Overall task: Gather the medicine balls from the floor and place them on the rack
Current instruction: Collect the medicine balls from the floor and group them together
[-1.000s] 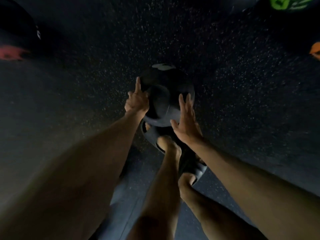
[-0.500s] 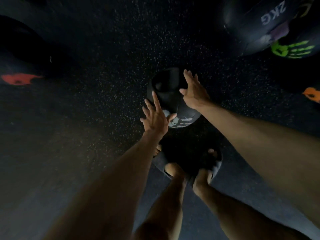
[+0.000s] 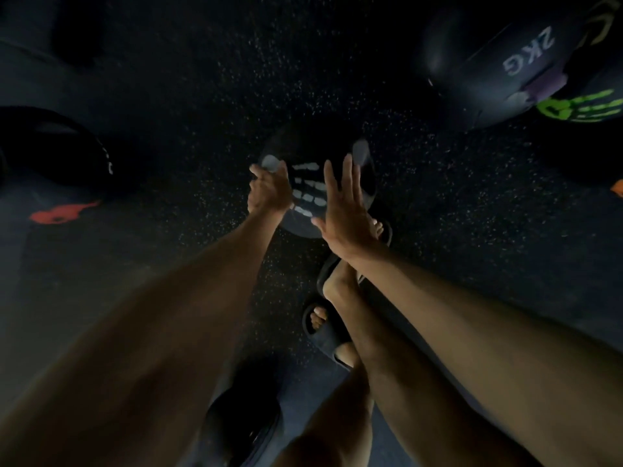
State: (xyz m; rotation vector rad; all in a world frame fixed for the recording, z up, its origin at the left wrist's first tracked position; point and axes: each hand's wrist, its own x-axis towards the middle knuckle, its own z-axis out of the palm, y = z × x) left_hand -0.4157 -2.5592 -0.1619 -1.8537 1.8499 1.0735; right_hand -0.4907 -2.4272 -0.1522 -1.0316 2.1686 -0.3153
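A small black medicine ball (image 3: 313,153) with a white handprint lies on the dark speckled floor just ahead of my feet. My left hand (image 3: 269,190) presses against its left side, fingers bent round the curve. My right hand (image 3: 344,207) lies flat on its near right side with straight, spread fingers. A bigger black ball marked "2KG" (image 3: 499,62) sits at the upper right, and a ball with a green handprint (image 3: 583,109) is beside it. Another black ball with a red handprint (image 3: 57,183) is at the left. No rack is in view.
My feet in dark slides (image 3: 327,328) stand right behind the small ball. A dark round object (image 3: 242,429) lies by my left leg at the bottom. An orange mark (image 3: 617,188) shows at the right edge. The light is dim.
The ball has rolled so its white handprint faces up. My right hand has come from the ball's far top to its near right side; my left hand has moved up onto its left side.
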